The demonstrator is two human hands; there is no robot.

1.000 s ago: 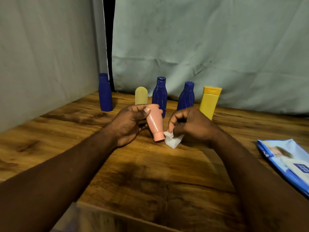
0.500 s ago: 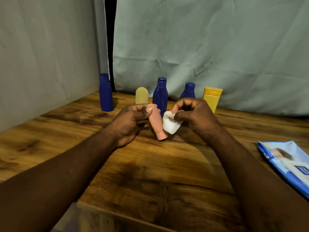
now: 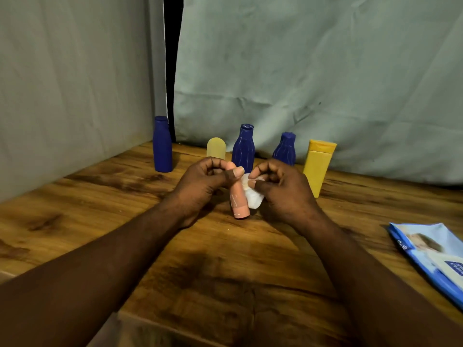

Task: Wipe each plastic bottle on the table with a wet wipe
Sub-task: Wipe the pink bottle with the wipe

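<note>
At the middle of the bench (image 3: 100, 196), the left hand (image 3: 205, 186) grips the pink bottle (image 3: 239, 201) by its base, with the cap tipped down toward 6 o'clock. On the bottle's 3 o'clock side the right hand (image 3: 283, 189) pinches the wet wipe (image 3: 254, 199) against its body. A second ago the wipe was down by the cap and has since moved up onto the body, so this bottle looks nearly covered. A row of five bottles (image 3: 243, 151) waits at 12 o'clock. The left hand's fingers hide the pink bottle's base, and the pack of wipes (image 3: 431, 254) at 4 o'clock is cut off by the frame's edge.
</note>
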